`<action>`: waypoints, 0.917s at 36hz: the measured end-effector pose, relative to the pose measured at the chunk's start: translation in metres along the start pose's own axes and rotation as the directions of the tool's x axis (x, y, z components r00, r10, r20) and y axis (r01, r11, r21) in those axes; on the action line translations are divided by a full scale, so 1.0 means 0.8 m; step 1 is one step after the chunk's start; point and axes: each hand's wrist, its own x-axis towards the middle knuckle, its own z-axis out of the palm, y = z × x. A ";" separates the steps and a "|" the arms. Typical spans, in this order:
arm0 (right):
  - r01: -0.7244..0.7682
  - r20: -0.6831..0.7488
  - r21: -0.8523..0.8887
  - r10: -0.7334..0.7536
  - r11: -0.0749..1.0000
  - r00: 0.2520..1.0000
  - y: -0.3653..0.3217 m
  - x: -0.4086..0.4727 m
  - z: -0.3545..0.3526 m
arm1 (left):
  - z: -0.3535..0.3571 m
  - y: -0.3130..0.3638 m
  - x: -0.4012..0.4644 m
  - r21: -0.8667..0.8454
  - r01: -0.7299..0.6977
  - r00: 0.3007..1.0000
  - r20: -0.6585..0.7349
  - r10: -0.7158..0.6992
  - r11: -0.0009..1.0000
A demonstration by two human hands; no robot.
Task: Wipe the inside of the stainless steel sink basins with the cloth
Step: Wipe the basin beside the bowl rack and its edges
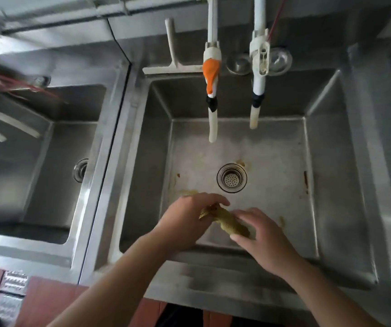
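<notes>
Hands (225,223) on cloth (227,220) over basin (272,185)

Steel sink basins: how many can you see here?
2: the large stainless steel basin under the hands, and a second steel basin to its left. Others may lie outside the frame.

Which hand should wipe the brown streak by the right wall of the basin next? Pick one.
Right. The right hand already holds one end of the cloth and sits nearer the brown streak. The left hand holds the other end, farther off.
</notes>
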 end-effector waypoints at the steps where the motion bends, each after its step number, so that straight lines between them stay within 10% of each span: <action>1: 0.022 0.015 0.013 -0.022 1.000 1.000 -0.001 0.008 0.000 | 0.002 0.000 0.003 -0.024 0.013 1.000 -0.011 -0.013 1.000; 13: -0.069 0.248 0.240 0.007 0.968 0.969 -0.022 0.161 0.031 | -0.023 -0.093 0.030 -0.522 0.169 0.914 -0.234 -0.331 0.836; 18: -0.288 0.134 0.333 0.258 0.898 0.957 0.023 0.236 0.075 | -0.060 -0.178 0.056 -0.040 0.237 0.816 -0.534 -0.221 0.971; 23: -0.427 -0.133 0.409 0.516 0.806 0.846 0.055 0.316 0.096 | -0.097 -0.258 0.074 0.315 0.427 0.819 -0.532 -0.215 0.847; 33: -0.214 -0.665 -0.130 0.075 0.968 0.743 0.018 0.478 0.069 | -0.111 -0.290 0.093 0.367 0.419 0.832 -0.521 -0.190 0.831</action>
